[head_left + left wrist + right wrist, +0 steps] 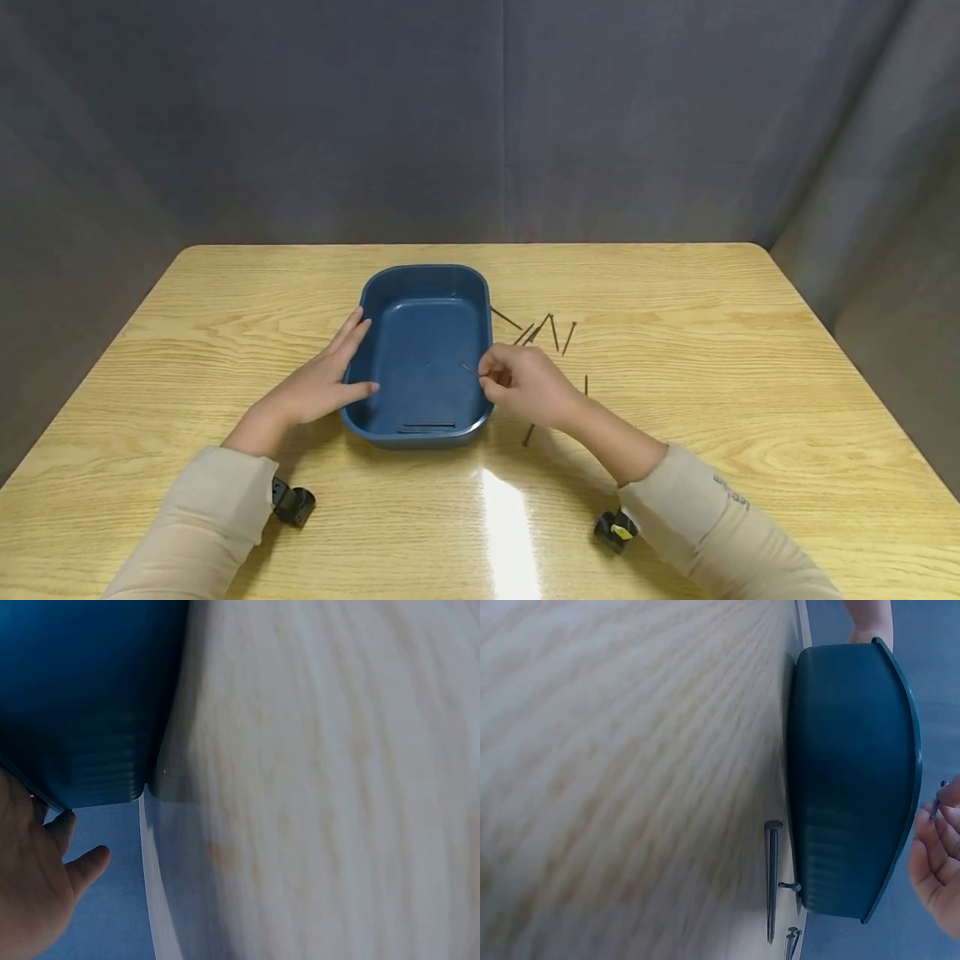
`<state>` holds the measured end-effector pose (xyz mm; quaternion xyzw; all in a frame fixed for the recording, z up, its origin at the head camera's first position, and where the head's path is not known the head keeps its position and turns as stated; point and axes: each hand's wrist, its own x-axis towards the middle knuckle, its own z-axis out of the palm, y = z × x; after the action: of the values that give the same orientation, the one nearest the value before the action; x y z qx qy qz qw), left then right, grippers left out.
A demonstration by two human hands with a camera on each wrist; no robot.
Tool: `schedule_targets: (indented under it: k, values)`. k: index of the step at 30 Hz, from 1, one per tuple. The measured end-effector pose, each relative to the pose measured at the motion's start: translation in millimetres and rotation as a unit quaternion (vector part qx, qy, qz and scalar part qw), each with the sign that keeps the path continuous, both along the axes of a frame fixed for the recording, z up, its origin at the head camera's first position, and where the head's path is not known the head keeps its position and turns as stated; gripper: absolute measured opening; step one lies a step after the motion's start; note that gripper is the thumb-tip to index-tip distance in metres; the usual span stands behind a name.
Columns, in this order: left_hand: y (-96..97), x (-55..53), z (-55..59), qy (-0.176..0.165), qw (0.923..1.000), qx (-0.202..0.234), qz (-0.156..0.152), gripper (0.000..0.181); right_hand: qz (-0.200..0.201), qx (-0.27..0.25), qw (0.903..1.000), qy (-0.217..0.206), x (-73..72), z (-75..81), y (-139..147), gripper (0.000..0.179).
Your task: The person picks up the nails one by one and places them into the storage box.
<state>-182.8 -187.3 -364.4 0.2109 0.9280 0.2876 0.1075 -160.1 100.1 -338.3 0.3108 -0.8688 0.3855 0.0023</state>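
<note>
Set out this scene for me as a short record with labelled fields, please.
blue bin: on the wood-grain table
left hand: at the blue bin's left rim, fingers extended
right hand: pinching one nail at the blue bin's right side
nails inside: lying along the near end of the blue bin
loose nails: scattered on the table, right of the blue bin
backdrop: grey curtain

A recording corner, somewhat like a booth in a lab, is suggested. A wood-grained table (712,333) is closed in at the back and both sides by plain grey curtains (375,125), small black cameras (302,507) are worn at the wrists, and a blue tub (423,333) and loose nails (569,338) are set out. The building beyond the cloth cannot be identified.
</note>
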Motion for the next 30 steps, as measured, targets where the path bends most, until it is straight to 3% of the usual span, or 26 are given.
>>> schedule_targets:
  k: [8, 23, 30]
  values:
    - [0.3, 0.9, -0.6, 0.003, 1.0000, 0.002, 0.001, 0.081, 0.025, 0.007, 0.9993, 0.026, 0.6, 3.8, -8, 0.003]
    - [0.6, 0.4, 0.1, 0.006, 1.0000, -0.001, 0.002, 0.081, 0.059, 0.031, 0.9978, 0.003, 0.4, 2.1, -22, 0.005]
    - [0.0, -0.6, 0.4, 0.006, 1.0000, -0.002, 0.003, 0.081, 0.068, 0.043, 0.9966, 0.019, -1.9, 2.2, -27, 0.005]
